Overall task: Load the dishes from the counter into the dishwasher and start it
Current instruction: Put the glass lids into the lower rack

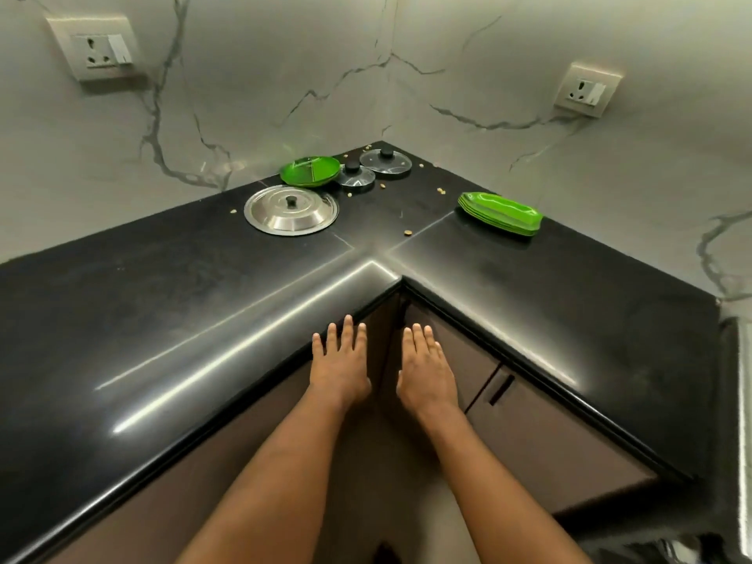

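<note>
A grey-veined marble wall (285,75) carries a left socket (95,48) and a right socket (588,90). Yellowish crumbs (408,232) lie scattered near the corner. A brown cabinet door (549,433) bears a dark handle (501,389).

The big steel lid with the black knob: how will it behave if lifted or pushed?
The steel lid looks thin, so probably light and stiff. It lies flat, rim down, so a push would likely slide it on the glossy counter rather than tip it. Its black knob seems the surest hold.

Glossy black counter (162,319), steel lid (291,210)
</note>
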`<state>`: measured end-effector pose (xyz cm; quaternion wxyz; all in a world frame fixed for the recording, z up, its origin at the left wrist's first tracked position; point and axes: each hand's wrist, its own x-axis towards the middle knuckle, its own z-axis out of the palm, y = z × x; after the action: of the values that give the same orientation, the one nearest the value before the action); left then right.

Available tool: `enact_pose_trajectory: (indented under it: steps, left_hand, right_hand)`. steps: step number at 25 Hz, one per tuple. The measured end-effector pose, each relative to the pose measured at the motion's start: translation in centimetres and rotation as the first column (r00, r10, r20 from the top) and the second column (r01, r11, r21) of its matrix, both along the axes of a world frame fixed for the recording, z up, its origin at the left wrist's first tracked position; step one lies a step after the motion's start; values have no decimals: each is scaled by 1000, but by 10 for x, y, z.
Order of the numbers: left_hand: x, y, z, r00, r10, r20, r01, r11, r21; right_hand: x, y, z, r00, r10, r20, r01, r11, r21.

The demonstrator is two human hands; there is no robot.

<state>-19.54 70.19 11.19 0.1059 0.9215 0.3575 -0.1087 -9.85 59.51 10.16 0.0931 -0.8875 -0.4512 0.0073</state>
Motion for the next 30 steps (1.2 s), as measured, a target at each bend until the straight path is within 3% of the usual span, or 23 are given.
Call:
enact_pose_trajectory:
  steps: [13,18,30]
  left_hand:
    - [162,146,4,997,69,-41,-69,998,1]
    - [217,222,2,998,43,-35,-44,998,-41]
    - [325,361,1,978,-54,-204,20,986,-164]
  right_hand:
    - [192,155,5,992,120,33,-119,992,-35]
    - [238,225,5,993,108,40,-105,992,-72]
    - [351,352,8,999,33,11,-31,987,-159]
